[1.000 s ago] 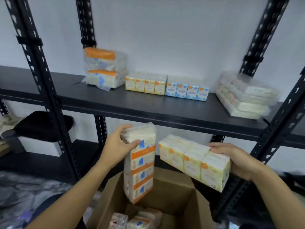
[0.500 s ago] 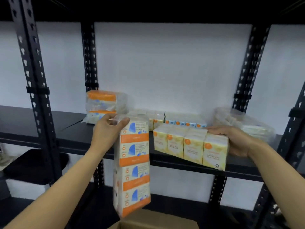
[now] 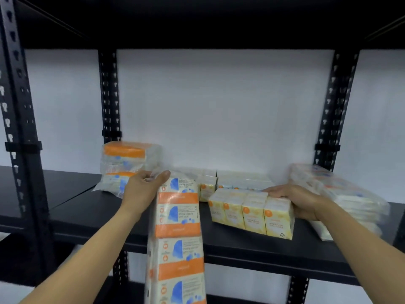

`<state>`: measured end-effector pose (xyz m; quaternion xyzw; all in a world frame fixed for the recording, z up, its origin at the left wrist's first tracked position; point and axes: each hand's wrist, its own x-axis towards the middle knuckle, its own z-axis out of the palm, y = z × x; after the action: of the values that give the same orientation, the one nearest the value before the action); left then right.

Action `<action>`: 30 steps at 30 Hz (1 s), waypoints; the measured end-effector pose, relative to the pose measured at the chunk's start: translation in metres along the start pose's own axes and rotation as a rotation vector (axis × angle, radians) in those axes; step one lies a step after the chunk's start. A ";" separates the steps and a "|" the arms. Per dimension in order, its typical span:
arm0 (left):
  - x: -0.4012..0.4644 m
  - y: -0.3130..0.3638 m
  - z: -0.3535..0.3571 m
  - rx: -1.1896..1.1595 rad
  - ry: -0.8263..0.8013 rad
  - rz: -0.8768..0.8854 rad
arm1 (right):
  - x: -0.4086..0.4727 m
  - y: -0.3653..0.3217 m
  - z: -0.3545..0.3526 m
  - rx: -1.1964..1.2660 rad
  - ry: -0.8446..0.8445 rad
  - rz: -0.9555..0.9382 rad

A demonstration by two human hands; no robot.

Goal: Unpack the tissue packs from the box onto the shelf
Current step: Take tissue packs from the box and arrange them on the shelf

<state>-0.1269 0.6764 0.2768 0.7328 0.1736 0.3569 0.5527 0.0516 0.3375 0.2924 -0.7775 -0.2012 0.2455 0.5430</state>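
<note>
The left hand (image 3: 144,191) grips an upright orange-banded tissue pack (image 3: 178,233), while the right hand (image 3: 295,199) holds a yellow tissue pack (image 3: 249,212) on the shelf (image 3: 92,211).

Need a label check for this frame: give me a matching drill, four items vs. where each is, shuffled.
Items:
1. orange pack
2. yellow pack
3. orange stack
4. clear bundle

Places:
A. far right of the shelf, lying tilted
B. held by the right hand at its right end, on the shelf
C. back left of the shelf, by the post
D. hanging upright in front of the shelf edge, top end held by the left hand

Pairs: 1-D, 2-B, 3-C, 4-A
</note>
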 end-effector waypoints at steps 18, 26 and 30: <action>0.018 -0.016 0.026 -0.072 -0.116 -0.168 | 0.039 -0.002 0.025 -1.070 0.053 -0.165; 0.018 -0.015 0.029 -0.068 -0.133 -0.196 | 0.059 0.010 0.016 -1.021 0.147 -0.228; 0.019 -0.015 0.031 -0.067 -0.133 -0.207 | 0.066 0.013 0.017 -1.026 0.180 -0.236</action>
<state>-0.0891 0.6724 0.2647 0.7142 0.1992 0.2541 0.6210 0.0943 0.3841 0.2642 -0.9332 -0.3339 -0.0150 0.1320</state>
